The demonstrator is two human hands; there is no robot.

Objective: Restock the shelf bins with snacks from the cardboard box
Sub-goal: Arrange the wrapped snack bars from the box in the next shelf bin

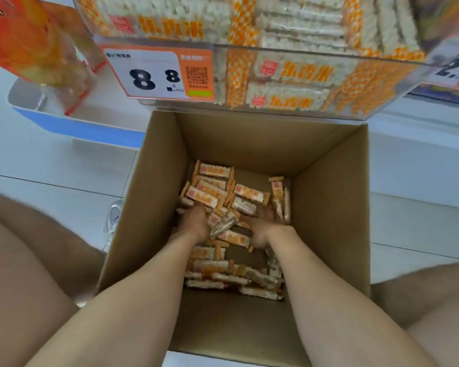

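Orange snack bars (212,169) bury the fingers of left hand (194,221) and right hand (263,229); grip unclear.

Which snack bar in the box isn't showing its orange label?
The snack bar between the left hand and right hand: it shows a plain greyish face, the others orange print.
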